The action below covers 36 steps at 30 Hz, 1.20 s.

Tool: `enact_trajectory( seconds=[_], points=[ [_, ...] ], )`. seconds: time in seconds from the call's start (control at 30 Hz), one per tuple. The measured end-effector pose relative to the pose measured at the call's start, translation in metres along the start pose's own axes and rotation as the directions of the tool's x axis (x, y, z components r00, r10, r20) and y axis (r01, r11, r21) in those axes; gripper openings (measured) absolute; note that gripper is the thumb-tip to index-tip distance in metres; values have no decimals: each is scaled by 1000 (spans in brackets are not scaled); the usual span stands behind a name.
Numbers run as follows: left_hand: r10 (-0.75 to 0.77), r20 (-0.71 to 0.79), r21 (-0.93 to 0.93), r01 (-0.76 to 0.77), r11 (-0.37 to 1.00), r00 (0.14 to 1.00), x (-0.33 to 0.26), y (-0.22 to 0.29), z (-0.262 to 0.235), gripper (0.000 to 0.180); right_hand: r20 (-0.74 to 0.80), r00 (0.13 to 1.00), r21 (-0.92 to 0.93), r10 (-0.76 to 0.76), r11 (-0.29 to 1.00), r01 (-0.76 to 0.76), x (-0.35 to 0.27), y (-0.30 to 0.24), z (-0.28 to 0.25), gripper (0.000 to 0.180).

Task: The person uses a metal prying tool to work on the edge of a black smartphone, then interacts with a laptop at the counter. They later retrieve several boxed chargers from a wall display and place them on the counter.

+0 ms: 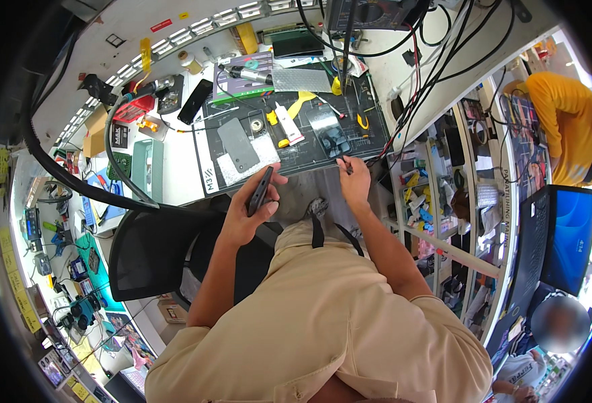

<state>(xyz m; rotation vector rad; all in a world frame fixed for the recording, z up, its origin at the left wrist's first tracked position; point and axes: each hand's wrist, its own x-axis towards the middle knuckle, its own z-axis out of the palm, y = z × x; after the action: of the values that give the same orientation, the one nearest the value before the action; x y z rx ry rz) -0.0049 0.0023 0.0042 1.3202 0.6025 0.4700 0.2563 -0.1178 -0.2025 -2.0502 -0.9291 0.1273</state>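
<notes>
Phone [260, 191] gripped edge-on in our left hand [249, 211]; our right hand [353, 180] pinches thin tool [343, 163] at bench [175, 168] edge.

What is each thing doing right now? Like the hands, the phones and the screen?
left hand: closed around a dark phone, held on edge
right hand: pinching a thin tool
grey phone back: lying flat on the mat
blue screen: switched on
black chair: empty
</notes>
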Motion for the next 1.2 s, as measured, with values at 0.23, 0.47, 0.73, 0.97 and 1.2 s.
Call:
enact_trajectory(
  seconds=[0.23, 0.47, 0.73, 0.97, 1.2],
  points=[
    [-19, 4, 13, 19, 1000, 1000, 4, 4, 3, 75, 22, 999, -34, -49, 998, 50, 1, -4, -1, 19],
    [-8, 17, 9, 8, 1000, 1000, 4, 1, 4, 76, 82, 996, -38, -15, 999, 18, 3, 0, 3, 17],
    [-123, 84, -85, 130, 988, 989, 27, -38, 13, 69, -36, 997, 66, 74, 995, -72, -2, 0, 7, 22],
    [-303, 73, -132, 310, 941, 950, 101, -137, 53, 60, -124, 992, 2, 1, 1000, -1, 0, -4, 3, 21],
    [-361, 46, -201, 363, 910, 931, 118, -139, 71, 62, -98, 992, -9, -84, 996, 84, 9, -1, -4, 17]
  ],
)
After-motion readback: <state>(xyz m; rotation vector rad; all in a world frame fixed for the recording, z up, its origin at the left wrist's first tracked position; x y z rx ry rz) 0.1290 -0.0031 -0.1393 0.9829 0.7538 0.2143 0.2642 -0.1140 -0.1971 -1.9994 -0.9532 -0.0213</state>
